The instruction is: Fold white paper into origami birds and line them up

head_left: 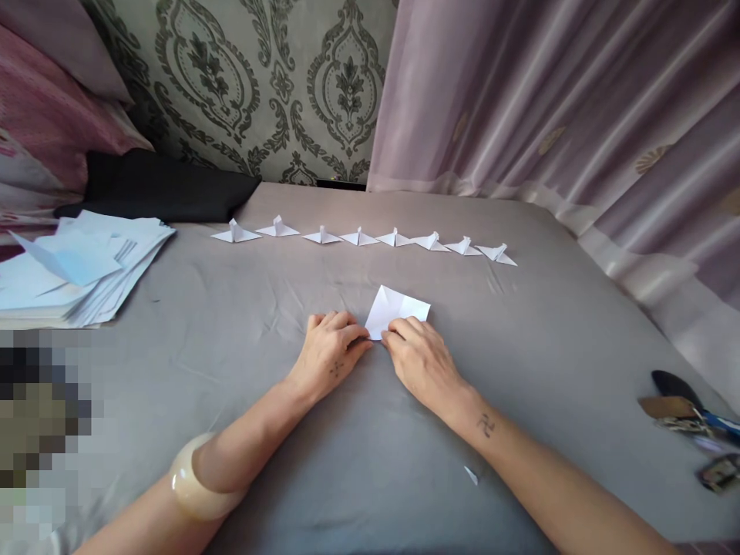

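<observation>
A small white sheet of paper point(398, 304) with faint creases lies on the grey cloth between my hands. My left hand point(335, 347) pinches its near left corner between thumb and fingers. On the near edge, my right hand point(419, 351) has its fingers curled and pressed on the paper, covering the near right part. Beyond them, several folded white paper birds point(359, 237) stand in a row across the cloth, each with flat pointed wings and a raised middle.
A stack of papers point(86, 270) lies at the left, with a black folded cloth point(167, 185) behind it. Keys and small items point(676, 408) sit at the right edge. A tiny paper scrap point(472, 475) is near my right forearm. Curtains point(520, 100) hang at the right.
</observation>
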Demonstrator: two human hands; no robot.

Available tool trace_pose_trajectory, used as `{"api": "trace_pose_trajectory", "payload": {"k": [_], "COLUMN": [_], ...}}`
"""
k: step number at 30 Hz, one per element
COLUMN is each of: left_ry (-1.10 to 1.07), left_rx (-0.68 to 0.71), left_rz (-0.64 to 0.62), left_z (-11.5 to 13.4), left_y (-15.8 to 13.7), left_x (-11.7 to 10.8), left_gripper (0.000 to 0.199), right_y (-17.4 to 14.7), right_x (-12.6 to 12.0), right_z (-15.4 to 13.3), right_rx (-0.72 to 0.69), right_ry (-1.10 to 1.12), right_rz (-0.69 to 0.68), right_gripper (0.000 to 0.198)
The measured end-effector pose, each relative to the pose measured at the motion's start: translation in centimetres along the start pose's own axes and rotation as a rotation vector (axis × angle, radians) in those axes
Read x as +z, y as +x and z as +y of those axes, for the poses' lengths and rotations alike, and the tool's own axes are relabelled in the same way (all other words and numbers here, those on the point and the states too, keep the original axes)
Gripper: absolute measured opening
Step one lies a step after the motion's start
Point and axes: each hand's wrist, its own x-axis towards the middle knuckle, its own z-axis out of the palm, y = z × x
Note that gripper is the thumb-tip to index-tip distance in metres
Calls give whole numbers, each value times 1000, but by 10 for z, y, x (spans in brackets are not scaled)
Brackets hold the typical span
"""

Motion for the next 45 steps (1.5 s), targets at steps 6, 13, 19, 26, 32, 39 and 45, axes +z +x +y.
{"api": "trace_pose_trajectory", "payload": {"k": [6,13,19,26,32,39,45], "left_ry": [-139,-145,-108,-69,-1,22,-59], "left_rx": [-144,-228,-265,-281,-257,-261,-267], "left_rz": [-59,-97,-90,-105,-114,-127,-118], "left_z": [1,5,8,12,13,14,7], "left_y": [5,7,10,13,13,14,12], "left_x": [-3,-3,-1,-3,-3,-3,-1], "left_gripper": [17,18,16,17,19,19,14], "right_y": [13,23,29,34,36,38,41], "right_x": [-13,-16,-11,-10,-10,-8,-12], "right_z": [7,8,11,13,13,14,11], "right_rx": [182,365,390,351,338,343,371], "right_ry": [268,335,290,222,199,206,182], "right_rz": [-103,-187,-202,-237,-244,-266,-301], "right_gripper": [21,19,14,14,14,16,13]}}
